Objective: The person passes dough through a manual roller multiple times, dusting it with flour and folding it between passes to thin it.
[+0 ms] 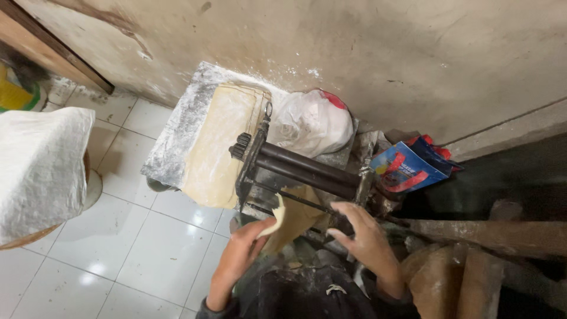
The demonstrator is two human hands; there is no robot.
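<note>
The left hand pinches the dough sheet edge, keeping it hanging straight below the rollers; the right hand, fingers spread, steadies the machine frame just beyond it.

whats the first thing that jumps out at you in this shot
The dark metal roller machine in the middle of the view, with a pale dough sheet hanging below its rollers. The left hand pinches that sheet's edge while the right hand rests by the machine's frame. Behind it, a stack of floured dough sheets lies on a dusty table, beside a white bag at the wall.
</note>
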